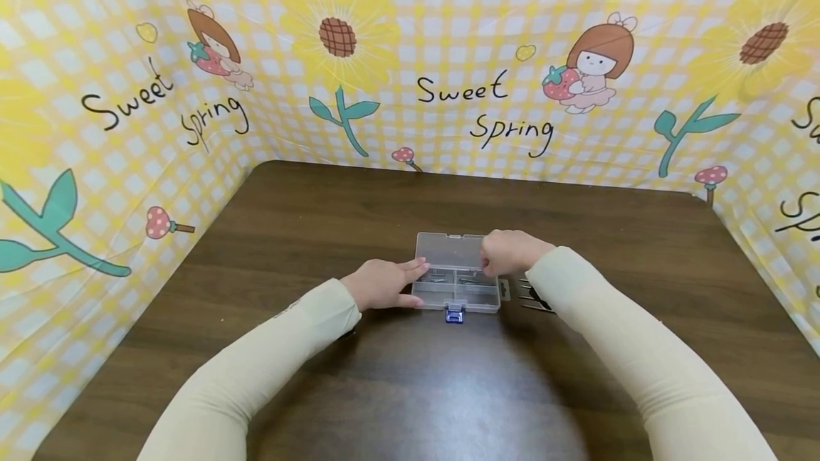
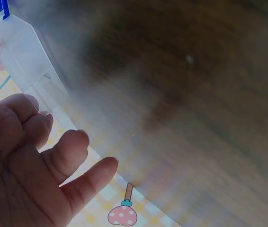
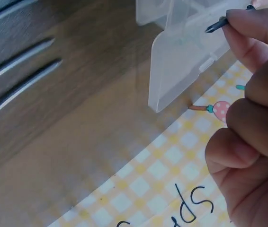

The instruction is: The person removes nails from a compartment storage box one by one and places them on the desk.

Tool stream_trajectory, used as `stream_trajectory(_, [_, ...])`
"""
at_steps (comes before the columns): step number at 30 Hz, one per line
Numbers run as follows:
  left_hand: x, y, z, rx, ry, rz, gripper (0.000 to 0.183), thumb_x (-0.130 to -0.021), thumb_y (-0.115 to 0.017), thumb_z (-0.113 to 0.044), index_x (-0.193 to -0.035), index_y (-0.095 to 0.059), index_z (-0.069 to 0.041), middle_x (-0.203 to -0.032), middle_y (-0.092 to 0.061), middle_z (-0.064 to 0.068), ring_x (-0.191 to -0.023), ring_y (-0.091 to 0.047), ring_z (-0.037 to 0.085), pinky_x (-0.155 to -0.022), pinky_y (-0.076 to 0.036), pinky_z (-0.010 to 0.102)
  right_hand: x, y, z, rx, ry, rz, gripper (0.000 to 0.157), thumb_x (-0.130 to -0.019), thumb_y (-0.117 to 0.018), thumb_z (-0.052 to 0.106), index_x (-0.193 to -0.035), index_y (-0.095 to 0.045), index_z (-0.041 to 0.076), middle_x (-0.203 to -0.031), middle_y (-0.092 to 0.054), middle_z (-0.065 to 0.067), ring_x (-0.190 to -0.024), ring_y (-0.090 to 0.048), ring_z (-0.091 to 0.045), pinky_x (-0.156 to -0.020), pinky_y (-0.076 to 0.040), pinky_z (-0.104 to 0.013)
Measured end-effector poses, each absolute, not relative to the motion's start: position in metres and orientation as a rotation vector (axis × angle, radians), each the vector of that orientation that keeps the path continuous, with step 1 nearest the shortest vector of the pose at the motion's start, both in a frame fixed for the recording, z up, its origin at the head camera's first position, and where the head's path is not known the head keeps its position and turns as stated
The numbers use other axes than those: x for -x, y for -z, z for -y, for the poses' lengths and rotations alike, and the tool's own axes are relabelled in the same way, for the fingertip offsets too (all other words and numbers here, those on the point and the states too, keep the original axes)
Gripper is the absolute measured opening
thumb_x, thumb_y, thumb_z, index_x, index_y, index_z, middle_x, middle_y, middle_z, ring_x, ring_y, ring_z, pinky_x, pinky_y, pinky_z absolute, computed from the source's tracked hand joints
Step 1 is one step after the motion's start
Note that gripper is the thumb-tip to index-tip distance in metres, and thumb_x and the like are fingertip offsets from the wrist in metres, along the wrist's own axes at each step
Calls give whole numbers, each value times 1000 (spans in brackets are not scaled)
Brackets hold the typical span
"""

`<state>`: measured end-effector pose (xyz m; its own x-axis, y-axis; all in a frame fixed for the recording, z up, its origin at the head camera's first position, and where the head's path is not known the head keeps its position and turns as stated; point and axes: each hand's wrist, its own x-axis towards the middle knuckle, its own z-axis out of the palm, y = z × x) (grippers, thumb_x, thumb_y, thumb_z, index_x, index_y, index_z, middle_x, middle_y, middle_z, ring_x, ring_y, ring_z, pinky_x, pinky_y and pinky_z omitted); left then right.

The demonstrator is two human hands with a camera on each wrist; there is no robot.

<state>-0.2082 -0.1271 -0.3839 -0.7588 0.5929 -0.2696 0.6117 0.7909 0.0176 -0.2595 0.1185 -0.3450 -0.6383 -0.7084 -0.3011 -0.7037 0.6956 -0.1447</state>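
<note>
On the dark table sits a clear plastic compartment box (image 1: 477, 297) with its lid (image 1: 442, 249) tipped back and a blue latch (image 1: 455, 314) in front. Small thin metal pieces (image 1: 438, 279) lie in its back compartments. My left hand (image 1: 381, 283) rests at the box's left end, thumb at the front corner and fingertips at the hinge side, fingers fairly straight. Over the right back compartment, my right hand (image 1: 512, 251) pinches a short dark metal piece with a pointed, fluted tip (image 3: 215, 25) between thumb and forefinger. Its other fingers are curled.
Several slim pointed metal tools (image 1: 530, 297) lie right of the box, partly hidden under the right forearm. A hanging tab (image 1: 505, 290) juts from the box's right end. A yellow checked cloth (image 1: 448, 41) stands along the table's back and sides.
</note>
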Motion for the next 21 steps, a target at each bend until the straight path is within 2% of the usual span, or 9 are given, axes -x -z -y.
stream_trajectory(3, [208,385,128,-934,103,-2725,71,-92,-55,-53,-149,-38,-13,-153,-34,0,-97,-66,23,-69,-51,34,259,344,-123,1101,24,-2577,31,-82,-58,3,-54,-50,15,-54,-37,7,-52,-32,-9,-50,-28,-24])
stream_trajectory(8, [208,386,127,-952,108,-2728,72,-92,-54,-54,-149,-37,-13,-152,-34,0,-93,-67,22,-73,-51,34,257,343,-133,1098,41,-2588,26,-82,-60,4,-58,-58,13,-56,-41,7,-53,-35,-9,-51,-30,-24])
stream_trajectory(11, [209,386,126,-965,91,-2730,71,-92,-55,-53,-148,-38,-12,-152,-35,1,-92,-67,22,-74,-51,34,256,343,-142,1093,54,-2597,27,-80,-59,3,-56,-56,14,-55,-39,8,-52,-34,-9,-50,-29,-24])
stream_trajectory(18, [208,384,126,-959,70,-2722,71,-92,-55,-52,-148,-39,-11,-152,-35,1,-87,-67,23,-74,-51,35,254,348,-170,1073,105,-2619,35,-74,-52,-3,-53,-36,20,-54,-23,10,-51,-21,-8,-50,-20,-25])
stream_trajectory(21, [207,383,128,-943,66,-2721,70,-92,-55,-51,-148,-39,-11,-152,-34,1,-88,-67,23,-75,-51,36,253,351,-181,1048,113,-2625,37,-74,-52,-4,-53,-34,21,-54,-21,10,-51,-18,-8,-50,-19,-26])
